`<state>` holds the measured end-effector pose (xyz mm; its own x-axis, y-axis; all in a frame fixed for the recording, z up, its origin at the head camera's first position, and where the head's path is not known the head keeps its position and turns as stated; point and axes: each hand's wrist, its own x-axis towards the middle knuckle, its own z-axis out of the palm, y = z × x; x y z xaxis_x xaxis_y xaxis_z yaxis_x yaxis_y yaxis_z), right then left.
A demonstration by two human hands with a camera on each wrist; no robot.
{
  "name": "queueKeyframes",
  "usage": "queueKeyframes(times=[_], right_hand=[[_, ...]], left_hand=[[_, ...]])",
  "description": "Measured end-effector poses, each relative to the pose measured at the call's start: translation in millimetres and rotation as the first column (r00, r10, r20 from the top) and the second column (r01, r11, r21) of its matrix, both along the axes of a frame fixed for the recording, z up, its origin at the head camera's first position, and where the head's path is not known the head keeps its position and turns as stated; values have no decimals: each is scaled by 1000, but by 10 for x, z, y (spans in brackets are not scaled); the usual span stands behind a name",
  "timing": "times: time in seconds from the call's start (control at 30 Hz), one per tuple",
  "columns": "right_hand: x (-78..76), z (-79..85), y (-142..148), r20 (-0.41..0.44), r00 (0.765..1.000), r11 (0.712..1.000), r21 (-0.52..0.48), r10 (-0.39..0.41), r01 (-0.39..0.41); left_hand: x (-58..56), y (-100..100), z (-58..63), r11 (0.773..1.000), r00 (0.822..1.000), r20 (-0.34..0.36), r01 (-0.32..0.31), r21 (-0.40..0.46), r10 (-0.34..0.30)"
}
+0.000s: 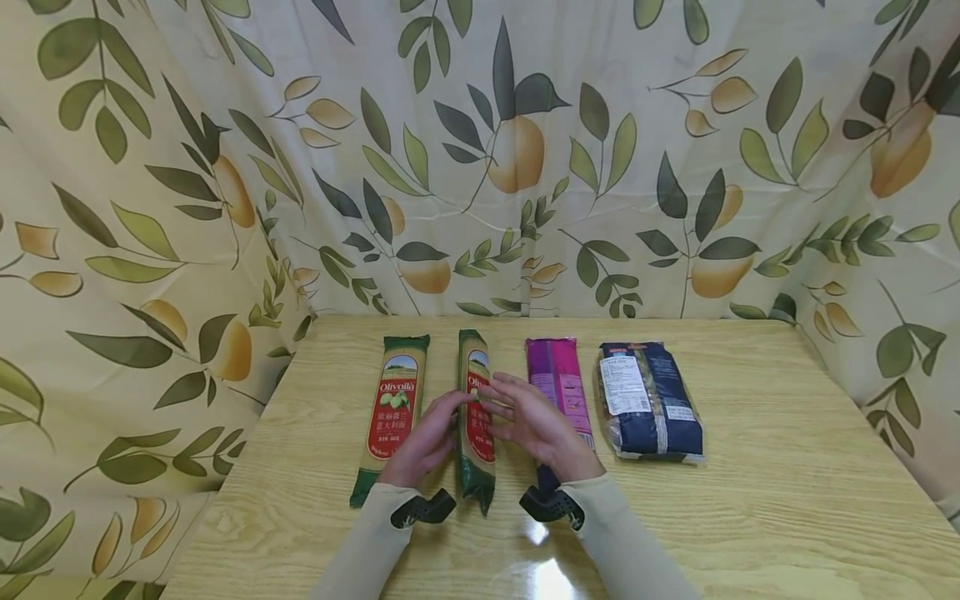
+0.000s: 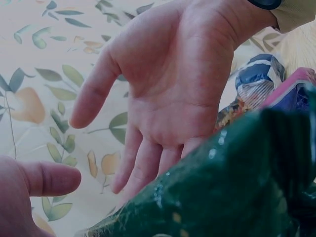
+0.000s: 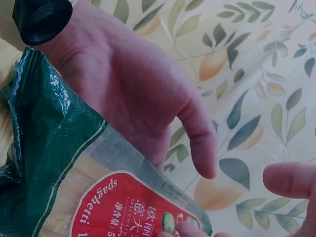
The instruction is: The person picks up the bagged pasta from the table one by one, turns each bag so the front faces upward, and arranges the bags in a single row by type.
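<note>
A green and tan spaghetti pack [image 1: 478, 425] with a red label stands tilted on its long edge between the two hands. The left hand [image 1: 426, 442] is at its left side, fingertips overlapping the label in the head view. On the right, the right hand [image 1: 536, 421] faces it with extended fingers and thumb apart. In the left wrist view the right palm shows behind the pack's green end [image 2: 207, 187]. In the right wrist view the left palm [image 3: 138, 89] is behind the pack, its fingers partly hidden.
A matching spaghetti pack [image 1: 390, 417] lies flat on the left of the wooden table [image 1: 780, 467]. Right of the hands lie a pink and purple pack [image 1: 558, 375], partly covered by the right hand, and a dark blue bag [image 1: 651, 404] with white labels. Patterned cloth [image 1: 480, 250] hangs behind.
</note>
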<state>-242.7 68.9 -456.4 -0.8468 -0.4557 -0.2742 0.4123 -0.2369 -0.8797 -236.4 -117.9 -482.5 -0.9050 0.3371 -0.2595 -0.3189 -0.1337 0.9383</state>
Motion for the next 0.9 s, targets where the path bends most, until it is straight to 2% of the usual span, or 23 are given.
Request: queueKeyframes(times=[0.27, 0.9], right_hand=[[9, -2, 1, -6, 1000, 1000, 11, 0, 0], [-69, -105, 50, 74, 994, 995, -37, -85, 88]], left_hand=[[-8, 4, -5, 1000, 1000, 10, -12, -14, 13], [-31, -2, -13, 1000, 999, 33, -4, 29, 3]])
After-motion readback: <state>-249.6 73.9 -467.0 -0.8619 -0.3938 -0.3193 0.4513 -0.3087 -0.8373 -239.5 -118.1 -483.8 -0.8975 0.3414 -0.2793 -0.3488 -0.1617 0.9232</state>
